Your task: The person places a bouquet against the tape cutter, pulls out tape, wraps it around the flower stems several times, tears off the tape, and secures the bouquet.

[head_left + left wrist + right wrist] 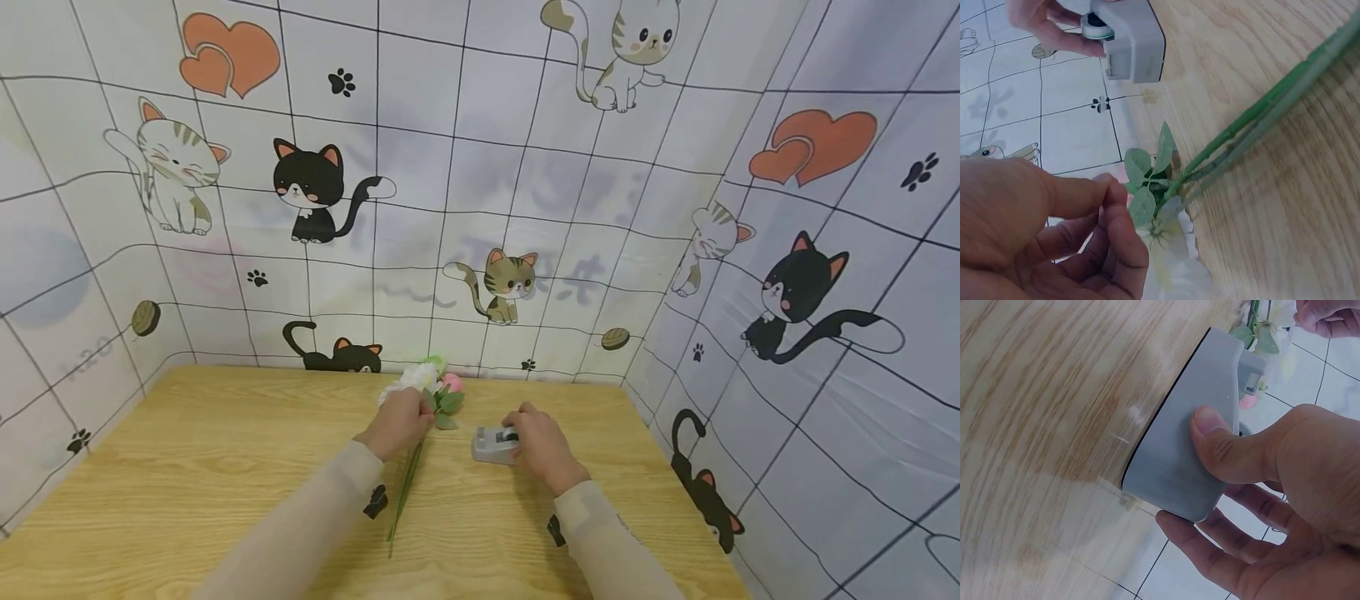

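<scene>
Left hand [401, 422] rests on the flower bunch [427, 385] at the far middle of the tabletop [187, 467]. Its fingers are curled at the base of the blooms, pinching near the leaves [1147, 181]. The green stems [405, 487] lie flat on the wood, running toward the near edge. Blooms are white, pink and pale green, lying close to the far wall.

Right hand [542, 443] grips a grey tape dispenser [495, 444] just right of the flowers. The thumb [1222, 440] presses the dispenser's side and the fingers wrap beneath it. The dispenser sits on the tabletop, apart from the stems.

Cat-patterned sheeting [480, 208] encloses the far and side walls.
</scene>
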